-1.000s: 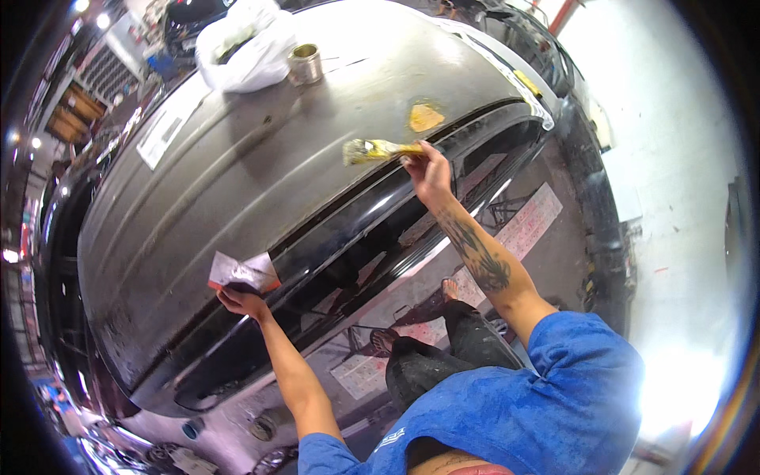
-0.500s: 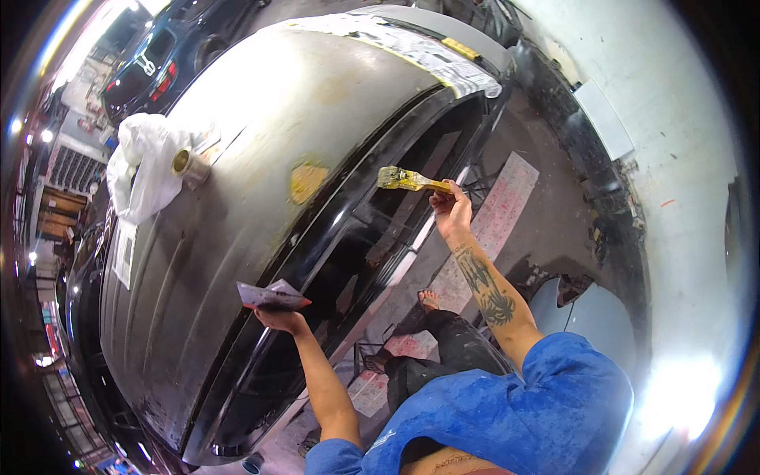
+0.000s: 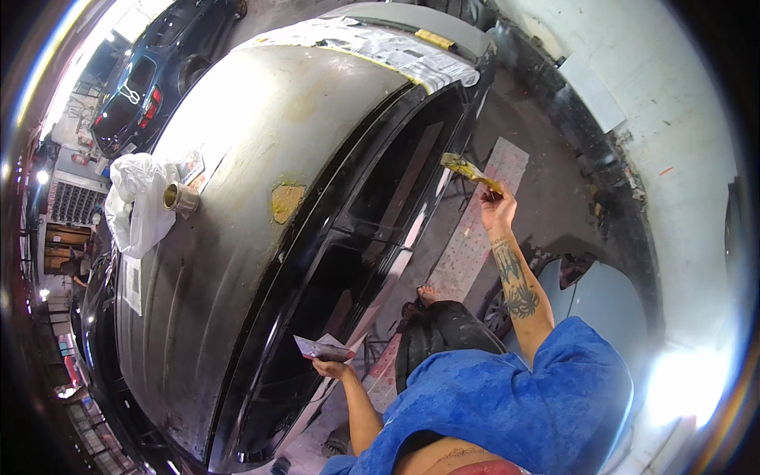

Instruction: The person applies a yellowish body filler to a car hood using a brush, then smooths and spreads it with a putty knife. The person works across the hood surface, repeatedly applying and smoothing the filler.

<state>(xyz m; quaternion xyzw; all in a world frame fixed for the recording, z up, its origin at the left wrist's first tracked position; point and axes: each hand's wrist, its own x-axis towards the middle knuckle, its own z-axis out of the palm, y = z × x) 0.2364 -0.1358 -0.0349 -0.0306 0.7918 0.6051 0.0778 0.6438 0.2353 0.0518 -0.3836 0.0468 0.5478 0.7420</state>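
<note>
My right hand [image 3: 499, 210] grips the handle of a paintbrush [image 3: 469, 170]. Yellow stuff coats the brush, and its bristles point away to the left, out past the car's side. Lower down, beside the dark side windows, my left hand [image 3: 334, 368] holds a folded stiff sheet [image 3: 321, 348], greyish on top with a reddish edge. Neither hand touches the car. On the bare grey car roof [image 3: 237, 261] there is a yellowish patch [image 3: 286, 203] near the side rail. An open metal can [image 3: 182, 199] lies tipped on the roof, its mouth toward the left.
A white plastic bag [image 3: 141, 207] rests against the can. Printed paper [image 3: 372, 49] masks the roof's far end, near a yellow block [image 3: 435, 39]. Below me a spattered plank [image 3: 487, 229] runs alongside the car. A pale car body [image 3: 606, 309] is at right; a dark blue car [image 3: 134, 103] stands far left.
Both hands have drawn right, away from the roof, still holding the brush and the sheet. My left hand has also come lower and nearer me. The view has shifted somewhat.
</note>
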